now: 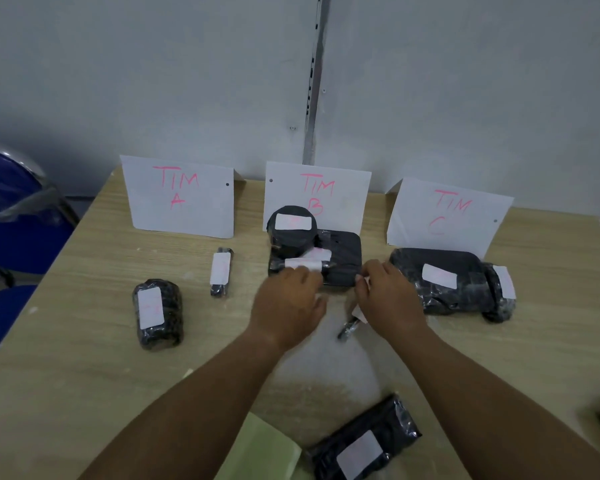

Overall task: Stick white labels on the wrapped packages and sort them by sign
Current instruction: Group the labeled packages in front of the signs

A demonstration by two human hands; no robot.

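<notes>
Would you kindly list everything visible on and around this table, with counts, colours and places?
Folded paper signs: three, white with pink lettering, along the table's far edge: TIM A, TIM B, TIM C.
Packages wrapped in black plastic with white labels: two before TIM A; a stacked cluster before TIM B; two before TIM C; one at the near edge.
Small black wrapped item: one, under the right hand.
Pale green sheet: one, near edge.
Wooden table: one, light tan.
Chair: blue, at left.
Wall: grey, with a metal strip.
Left hand: over the TIM B cluster.
Right hand: pinching a white label.
</notes>
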